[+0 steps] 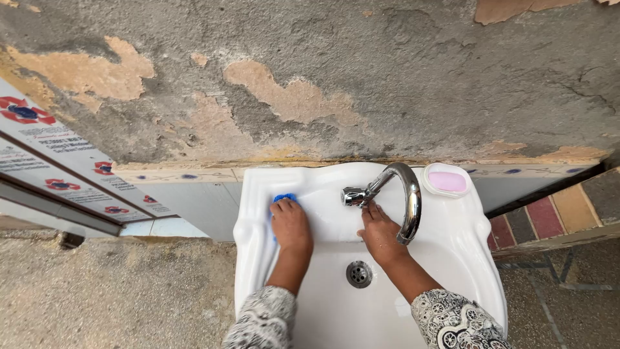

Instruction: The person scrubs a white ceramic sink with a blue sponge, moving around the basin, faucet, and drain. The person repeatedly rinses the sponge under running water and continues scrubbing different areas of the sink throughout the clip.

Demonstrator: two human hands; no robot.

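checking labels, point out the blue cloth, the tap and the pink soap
blue cloth [282, 197], head view, the edge showing above the left hand's fingers
tap [409, 194], head view, the curved chrome spout
pink soap [447, 181], head view, middle of the bar

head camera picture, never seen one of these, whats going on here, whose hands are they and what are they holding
This single picture comes from a camera worn on a person's head, looking straight down, so the two bare hands are the wearer's own. Below them is a white ceramic wall basin with a round metal drain. The left hand presses a blue cloth against the basin's back left part. The right hand rests at the base of the curved chrome tap; whether it grips the tap is unclear. On the basin's back right corner sits a pink bar of soap in a white oval dish. Behind is a grey wall with peeling paint.
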